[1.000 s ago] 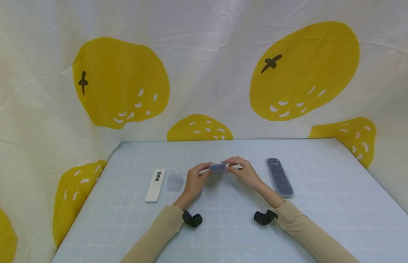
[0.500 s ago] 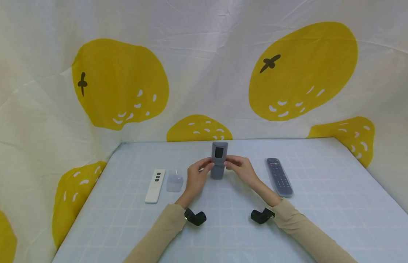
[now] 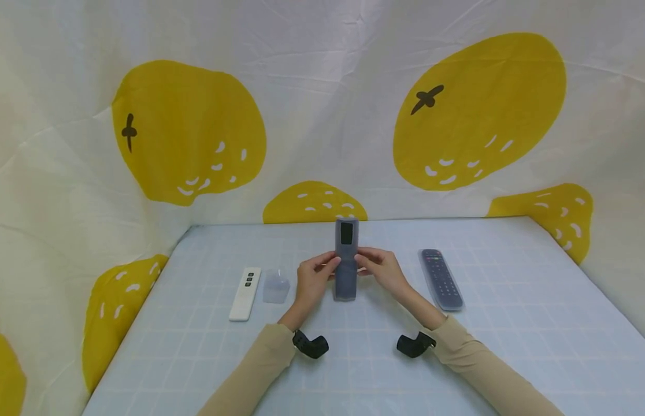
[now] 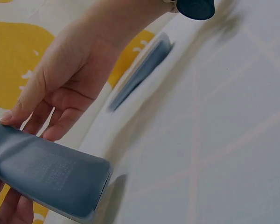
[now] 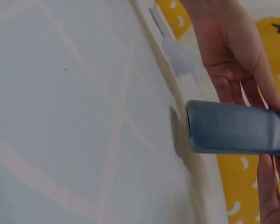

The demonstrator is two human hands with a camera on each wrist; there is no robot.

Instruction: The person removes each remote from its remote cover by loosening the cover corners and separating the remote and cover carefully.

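Note:
Between my hands, above the table's middle in the head view, a grey-blue air conditioner remote [image 3: 346, 257] stands nearly upright, its dark screen at the top. My left hand [image 3: 312, 280] pinches its left edge with thumb and fingers. On the opposite edge my right hand [image 3: 386, 271] pinches it likewise. In the left wrist view, one broad side of the remote [image 4: 51, 170] carries faint small print. A smooth side of the remote [image 5: 235, 128] shows in the right wrist view, with a shiny surface that looks like a clear cover.
A white remote [image 3: 245, 294] with several dark buttons lies left on the pale checked table [image 3: 322, 375]. Beside it lies a small clear plastic piece [image 3: 276, 286]. To the right is a dark remote [image 3: 441, 280] in a clear cover. A fruit-print curtain [image 3: 322, 115] hangs behind.
Both hands have tilted the held remote from end-on to nearly upright, so its screen side now faces the head camera. The hands keep hold of its edges. The other things have not moved.

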